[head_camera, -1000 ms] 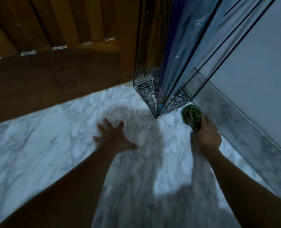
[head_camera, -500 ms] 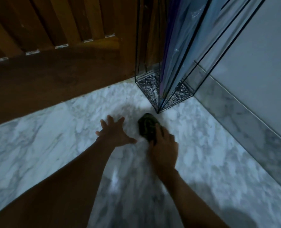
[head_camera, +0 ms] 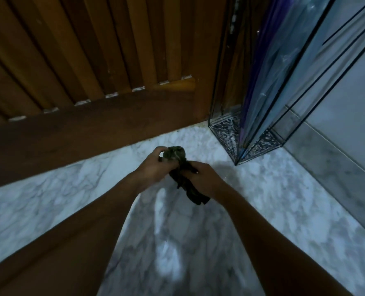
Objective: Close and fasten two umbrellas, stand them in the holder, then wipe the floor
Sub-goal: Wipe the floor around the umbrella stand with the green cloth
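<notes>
Both the left hand and right hand are gripping a dark cloth at centre frame, its long axis running from upper left to lower right.

A dark green cloth is bunched up at the centre of the frame, gripped by the left hand and right hand, its tail hanging toward the lower right. Two closed umbrellas, one pale blue and one purple, stand tips-down in the glass holder at upper right. The white marble floor fills the lower frame.
</notes>
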`<state>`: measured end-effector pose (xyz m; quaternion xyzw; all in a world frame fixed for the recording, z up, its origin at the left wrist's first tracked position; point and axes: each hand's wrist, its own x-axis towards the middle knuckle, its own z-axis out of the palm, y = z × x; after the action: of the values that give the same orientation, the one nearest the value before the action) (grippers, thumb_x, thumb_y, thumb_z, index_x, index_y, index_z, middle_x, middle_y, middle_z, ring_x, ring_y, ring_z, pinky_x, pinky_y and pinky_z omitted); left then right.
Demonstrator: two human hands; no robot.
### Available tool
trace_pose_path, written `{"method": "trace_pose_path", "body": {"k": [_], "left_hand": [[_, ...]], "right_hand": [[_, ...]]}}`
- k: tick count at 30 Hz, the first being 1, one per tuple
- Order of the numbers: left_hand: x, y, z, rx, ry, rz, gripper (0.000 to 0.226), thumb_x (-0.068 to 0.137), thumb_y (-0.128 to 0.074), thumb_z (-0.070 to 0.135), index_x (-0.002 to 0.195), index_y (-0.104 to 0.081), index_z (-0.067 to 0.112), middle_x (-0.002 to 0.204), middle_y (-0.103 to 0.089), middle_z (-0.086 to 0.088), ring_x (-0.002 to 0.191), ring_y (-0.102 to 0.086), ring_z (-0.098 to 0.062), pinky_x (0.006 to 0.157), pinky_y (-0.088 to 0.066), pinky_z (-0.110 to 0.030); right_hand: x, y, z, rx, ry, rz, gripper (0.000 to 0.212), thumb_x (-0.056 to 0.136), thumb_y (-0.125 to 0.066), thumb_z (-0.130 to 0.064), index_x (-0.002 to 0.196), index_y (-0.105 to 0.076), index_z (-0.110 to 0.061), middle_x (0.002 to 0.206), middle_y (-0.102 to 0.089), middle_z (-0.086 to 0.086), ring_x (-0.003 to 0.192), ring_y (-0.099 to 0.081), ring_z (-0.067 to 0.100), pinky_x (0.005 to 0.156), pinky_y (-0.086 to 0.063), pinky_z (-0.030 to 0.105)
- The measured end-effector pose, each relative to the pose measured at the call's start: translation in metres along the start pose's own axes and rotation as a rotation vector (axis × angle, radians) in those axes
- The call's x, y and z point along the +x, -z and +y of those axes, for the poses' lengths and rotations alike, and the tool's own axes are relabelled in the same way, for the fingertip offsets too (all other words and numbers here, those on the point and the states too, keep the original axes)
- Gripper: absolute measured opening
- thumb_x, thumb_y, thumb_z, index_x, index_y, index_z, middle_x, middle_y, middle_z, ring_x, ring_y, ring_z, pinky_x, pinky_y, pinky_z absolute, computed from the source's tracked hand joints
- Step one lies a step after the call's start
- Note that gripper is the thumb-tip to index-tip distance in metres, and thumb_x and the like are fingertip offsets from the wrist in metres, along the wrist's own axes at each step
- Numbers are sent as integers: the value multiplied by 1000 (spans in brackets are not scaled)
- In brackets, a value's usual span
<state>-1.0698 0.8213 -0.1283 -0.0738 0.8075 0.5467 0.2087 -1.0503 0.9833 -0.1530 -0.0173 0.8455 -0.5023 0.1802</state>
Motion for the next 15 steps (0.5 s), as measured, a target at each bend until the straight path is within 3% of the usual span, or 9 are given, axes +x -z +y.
{"method": "trace_pose_path", "body": {"k": [3,7,11,15], "left_hand": [[-15,15,43,-241,32,4,28,90,-55,22,113,-53,38,106,-63,-4,96,-64,-23,82,-56,-42],[-58,34,120,-459,-5,82,33,91,-48,14,116,-56,32,110,-66,-8,98,-63,-25,78,-57,-40],[-123,71,219,-561,2,139,37,85,-46,12,117,-59,27,118,-64,-12,110,-60,-29,98,-49,-48],[-208,129,341,-552,-6,86,49,79,-53,31,126,-57,19,124,-63,-16,115,-59,-33,102,-45,-52]], "right_hand": [[-10,33,-51,331,-14,-29,19,97,-53,1,110,-66,4,80,-67,1,61,-66,4,61,-51,14],[-42,85,-142,454,-31,-119,20,99,-49,-7,108,-65,0,85,-67,8,63,-66,7,56,-53,16],[-80,137,-246,323,3,-122,27,102,-49,-33,113,-65,-15,102,-69,5,87,-67,17,63,-54,27],[-124,190,-381,235,127,-48,17,94,-63,-34,92,-61,-18,82,-65,2,70,-66,13,55,-54,28]]}}
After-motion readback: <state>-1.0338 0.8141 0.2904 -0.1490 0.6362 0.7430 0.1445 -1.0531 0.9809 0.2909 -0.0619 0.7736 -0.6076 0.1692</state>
